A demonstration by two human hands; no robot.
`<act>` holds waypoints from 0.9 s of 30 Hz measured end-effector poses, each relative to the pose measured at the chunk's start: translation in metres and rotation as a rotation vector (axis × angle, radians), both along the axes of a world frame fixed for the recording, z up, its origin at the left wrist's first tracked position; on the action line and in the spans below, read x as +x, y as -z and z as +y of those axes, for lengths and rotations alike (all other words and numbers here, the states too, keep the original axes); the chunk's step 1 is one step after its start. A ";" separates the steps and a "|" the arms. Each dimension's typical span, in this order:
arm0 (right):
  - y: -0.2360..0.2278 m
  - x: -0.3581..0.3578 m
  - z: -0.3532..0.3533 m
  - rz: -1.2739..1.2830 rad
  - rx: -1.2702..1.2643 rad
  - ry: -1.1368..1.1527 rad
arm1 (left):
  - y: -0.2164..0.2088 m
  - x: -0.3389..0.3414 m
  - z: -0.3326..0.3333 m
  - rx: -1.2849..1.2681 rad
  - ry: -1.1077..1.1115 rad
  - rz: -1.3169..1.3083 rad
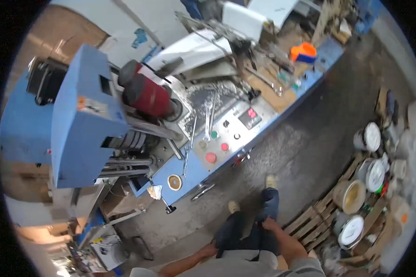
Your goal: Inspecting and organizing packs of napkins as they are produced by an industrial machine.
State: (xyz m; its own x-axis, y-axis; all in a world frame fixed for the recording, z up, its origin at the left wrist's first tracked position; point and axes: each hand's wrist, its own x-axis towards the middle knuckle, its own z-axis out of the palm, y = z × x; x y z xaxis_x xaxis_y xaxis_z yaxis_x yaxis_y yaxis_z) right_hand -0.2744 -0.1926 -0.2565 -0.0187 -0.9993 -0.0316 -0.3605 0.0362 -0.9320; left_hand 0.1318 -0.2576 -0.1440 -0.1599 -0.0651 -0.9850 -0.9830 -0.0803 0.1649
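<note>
Blue-painted metal machine [198, 167], bulky and boxy, stands ahead of me, well apart from my left hand [209, 250] and right hand [269, 224], both down by my dark trousers [229, 228]. Whether my fingers are open or closed, I cannot tell. A slim silver metal hand tool [186, 161] lies loose near the round red button [211, 157]; a careless brush, I judge, could knock it off or press the button.
</note>
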 end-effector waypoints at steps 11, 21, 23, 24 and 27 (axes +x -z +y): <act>0.118 0.082 -0.016 0.018 0.937 0.429 | -0.024 -0.034 -0.016 -0.124 0.603 -0.393; 0.036 -0.050 -0.194 -0.409 0.312 0.931 | 0.002 -0.025 -0.015 -0.253 0.769 -0.242; -0.008 -0.069 -0.256 -0.361 0.095 0.894 | 0.003 -0.024 -0.020 -0.240 0.714 -0.285; -0.034 -0.076 -0.290 -0.275 -0.095 0.879 | 0.004 -0.021 -0.014 -0.273 0.723 -0.301; -0.116 -0.098 -0.381 -0.092 -0.510 0.727 | 0.008 -0.019 -0.005 -0.308 0.721 -0.338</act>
